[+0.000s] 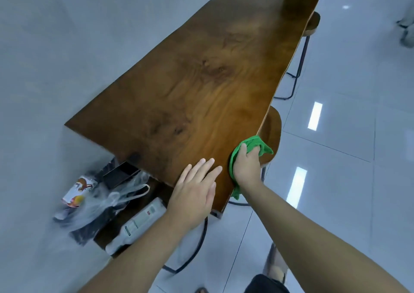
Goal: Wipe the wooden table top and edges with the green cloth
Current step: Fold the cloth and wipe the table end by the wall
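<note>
Presently: right hand (pixel 246 167) clamped on green cloth (pixel 254 143) at the tabletop (pixel 190 86) near-right edge, left hand (pixel 195 194) flat, fingers spread, bracing beside it; risk: bunched cloth slipping off the edge, leaving strips unwiped.

A wooden counter (pixel 201 86) with dark, swirling grain and a smooth, softly sheened finish is seen beside a soft, fuzzy green cloth (pixel 253 144). Glossy floor tiles (pixel 347 135) mirror the ceiling lights. Stools (pixel 272 131) of wood on thin black metal legs are tucked at the right edge; thin translucent plastic bags (pixel 107 203) are heaped at near left.
</note>
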